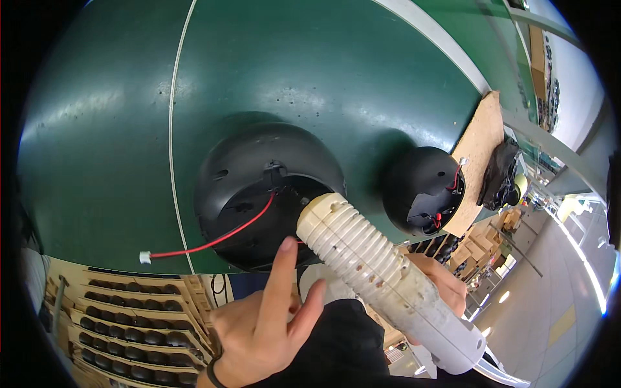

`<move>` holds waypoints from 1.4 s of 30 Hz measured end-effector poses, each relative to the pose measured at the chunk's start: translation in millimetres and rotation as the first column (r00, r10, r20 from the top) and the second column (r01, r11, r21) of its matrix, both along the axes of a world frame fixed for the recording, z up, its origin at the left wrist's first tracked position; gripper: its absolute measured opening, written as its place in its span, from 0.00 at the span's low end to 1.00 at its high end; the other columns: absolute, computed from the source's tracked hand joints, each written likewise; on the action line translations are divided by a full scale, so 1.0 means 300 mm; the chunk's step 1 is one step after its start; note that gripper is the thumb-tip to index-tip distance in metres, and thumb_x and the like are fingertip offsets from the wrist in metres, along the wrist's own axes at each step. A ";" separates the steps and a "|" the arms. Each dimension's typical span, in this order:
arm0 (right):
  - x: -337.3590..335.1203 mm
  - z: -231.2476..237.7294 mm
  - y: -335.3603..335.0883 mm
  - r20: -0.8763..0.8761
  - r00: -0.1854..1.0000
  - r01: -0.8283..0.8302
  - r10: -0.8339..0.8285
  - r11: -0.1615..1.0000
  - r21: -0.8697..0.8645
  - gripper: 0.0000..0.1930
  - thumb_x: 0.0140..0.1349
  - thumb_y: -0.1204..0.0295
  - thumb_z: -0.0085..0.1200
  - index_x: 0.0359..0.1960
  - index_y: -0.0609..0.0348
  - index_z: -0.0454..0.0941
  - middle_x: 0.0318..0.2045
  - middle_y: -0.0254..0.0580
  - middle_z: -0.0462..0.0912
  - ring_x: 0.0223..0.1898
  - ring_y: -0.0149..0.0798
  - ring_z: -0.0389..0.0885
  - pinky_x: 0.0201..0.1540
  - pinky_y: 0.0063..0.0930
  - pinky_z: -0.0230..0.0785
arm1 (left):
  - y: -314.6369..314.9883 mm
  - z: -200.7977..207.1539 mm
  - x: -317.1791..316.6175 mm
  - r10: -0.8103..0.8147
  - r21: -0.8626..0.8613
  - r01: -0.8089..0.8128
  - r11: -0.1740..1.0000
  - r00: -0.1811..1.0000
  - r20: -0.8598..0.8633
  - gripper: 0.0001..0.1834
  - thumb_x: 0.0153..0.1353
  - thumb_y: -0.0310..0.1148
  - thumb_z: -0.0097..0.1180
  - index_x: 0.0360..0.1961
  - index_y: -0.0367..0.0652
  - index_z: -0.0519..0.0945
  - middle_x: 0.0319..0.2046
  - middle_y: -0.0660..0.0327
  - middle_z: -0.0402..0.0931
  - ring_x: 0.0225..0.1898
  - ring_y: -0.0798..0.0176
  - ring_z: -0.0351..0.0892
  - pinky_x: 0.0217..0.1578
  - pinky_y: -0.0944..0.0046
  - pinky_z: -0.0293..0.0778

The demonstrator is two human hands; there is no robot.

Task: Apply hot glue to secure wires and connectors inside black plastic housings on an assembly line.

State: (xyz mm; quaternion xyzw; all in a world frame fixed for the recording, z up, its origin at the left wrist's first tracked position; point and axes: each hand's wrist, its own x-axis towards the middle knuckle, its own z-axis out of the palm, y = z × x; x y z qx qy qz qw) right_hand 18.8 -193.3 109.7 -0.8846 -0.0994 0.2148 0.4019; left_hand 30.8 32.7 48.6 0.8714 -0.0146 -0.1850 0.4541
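Observation:
A large black rounded shell [272, 145] with a wide opening sits on the green table. From its inside edge a red wire [226, 239] runs left to a white plug [145, 257]. My right hand [443, 281] is wrapped round a cream and grey ribbed tool [381, 268], which looks like a straight electric screwdriver. Its dark, narrow tip points into the shell near the wire's root; contact there cannot be made out. My left hand [268, 326] holds nothing, with index finger and thumb stretched out. That fingertip is beside the tool's front end, over the shell's near side.
A smaller black shell [414, 184] with red wires stands to the right on the green table [110, 142]. Beyond it lie a brown board [485, 142] and a crumpled black bag [498, 174]. Below the table edge, racks [129, 323] carry several rows of black domes.

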 end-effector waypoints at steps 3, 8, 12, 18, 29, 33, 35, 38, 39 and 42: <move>-0.022 0.067 -0.053 0.007 1.000 -0.022 0.022 1.000 -0.007 0.13 0.51 0.78 0.61 0.37 0.73 0.78 0.40 0.54 0.81 0.38 0.49 0.84 0.36 0.34 0.78 | -0.059 -0.048 -0.014 0.081 -0.059 -0.078 0.995 0.995 0.058 0.27 0.49 0.28 0.72 0.52 0.32 0.80 0.09 0.71 0.64 0.07 0.74 0.61 0.12 0.72 0.57; -0.051 0.134 -0.172 -0.001 0.998 -0.055 0.055 0.998 0.036 0.12 0.52 0.77 0.60 0.37 0.73 0.78 0.39 0.55 0.81 0.38 0.50 0.85 0.37 0.35 0.78 | -0.056 -0.078 -0.016 0.142 -0.043 -0.137 0.990 0.975 0.169 0.23 0.48 0.25 0.72 0.47 0.33 0.82 0.10 0.69 0.66 0.08 0.72 0.63 0.13 0.71 0.58; -0.081 0.227 -0.242 0.011 0.998 -0.068 0.067 0.998 0.020 0.11 0.53 0.76 0.59 0.36 0.73 0.78 0.39 0.55 0.82 0.38 0.51 0.85 0.38 0.36 0.79 | -0.077 -0.091 -0.007 0.139 -0.123 -0.107 0.987 0.945 0.295 0.18 0.47 0.25 0.73 0.42 0.35 0.84 0.11 0.68 0.67 0.09 0.72 0.64 0.13 0.70 0.60; 0.057 0.023 -0.096 0.000 0.993 -0.114 0.114 0.992 0.061 0.11 0.54 0.76 0.57 0.35 0.73 0.78 0.39 0.56 0.82 0.38 0.52 0.85 0.39 0.38 0.79 | -0.016 -0.091 -0.021 0.163 -0.149 -0.119 0.982 0.926 0.340 0.14 0.45 0.21 0.71 0.36 0.36 0.85 0.11 0.65 0.69 0.10 0.67 0.66 0.15 0.68 0.64; 0.067 0.038 -0.012 -0.210 0.964 -0.155 0.164 0.986 0.059 0.14 0.48 0.78 0.62 0.36 0.74 0.79 0.37 0.54 0.80 0.41 0.52 0.83 0.42 0.38 0.79 | 0.091 -0.084 0.063 0.361 -0.260 -0.317 0.912 0.922 0.142 0.12 0.44 0.16 0.68 0.33 0.34 0.85 0.16 0.64 0.76 0.13 0.76 0.65 0.14 0.74 0.53; 0.083 0.054 0.003 -0.195 0.964 -0.186 0.181 0.983 -0.006 0.13 0.48 0.78 0.63 0.36 0.73 0.79 0.35 0.51 0.80 0.38 0.50 0.83 0.38 0.36 0.79 | 0.084 -0.064 0.066 0.359 -0.254 -0.351 0.901 0.933 -0.016 0.08 0.52 0.19 0.67 0.34 0.33 0.84 0.26 0.60 0.81 0.23 0.74 0.72 0.25 0.76 0.63; 0.085 0.063 0.012 -0.184 0.965 -0.195 0.187 0.980 -0.029 0.13 0.48 0.78 0.63 0.35 0.73 0.79 0.34 0.50 0.80 0.37 0.48 0.83 0.36 0.34 0.78 | 0.081 -0.074 0.067 0.360 -0.260 -0.350 0.900 0.933 -0.009 0.08 0.52 0.19 0.67 0.34 0.33 0.84 0.26 0.61 0.81 0.23 0.73 0.72 0.25 0.75 0.63; 0.084 0.079 0.025 -0.171 0.968 -0.198 0.182 0.977 -0.081 0.13 0.46 0.78 0.63 0.34 0.73 0.79 0.33 0.49 0.80 0.33 0.46 0.83 0.33 0.31 0.77 | 0.080 -0.087 0.065 0.387 -0.305 -0.342 0.889 0.917 0.098 0.11 0.45 0.16 0.68 0.33 0.34 0.85 0.20 0.60 0.80 0.14 0.76 0.66 0.14 0.75 0.55; 0.088 0.084 0.026 -0.164 0.969 -0.204 0.187 0.975 -0.090 0.13 0.45 0.78 0.63 0.33 0.73 0.79 0.32 0.49 0.79 0.32 0.45 0.82 0.32 0.31 0.77 | 0.085 -0.073 0.063 0.353 -0.301 -0.322 0.898 0.934 0.052 0.10 0.49 0.17 0.67 0.34 0.33 0.84 0.23 0.59 0.80 0.19 0.73 0.69 0.20 0.75 0.60; 0.087 0.083 0.032 -0.141 0.971 -0.209 0.194 0.972 -0.108 0.14 0.43 0.77 0.62 0.32 0.72 0.79 0.31 0.48 0.78 0.29 0.43 0.81 0.30 0.30 0.75 | 0.089 -0.070 0.059 0.317 -0.306 -0.294 0.905 0.948 0.027 0.09 0.52 0.18 0.65 0.36 0.32 0.83 0.25 0.58 0.80 0.23 0.70 0.73 0.25 0.74 0.65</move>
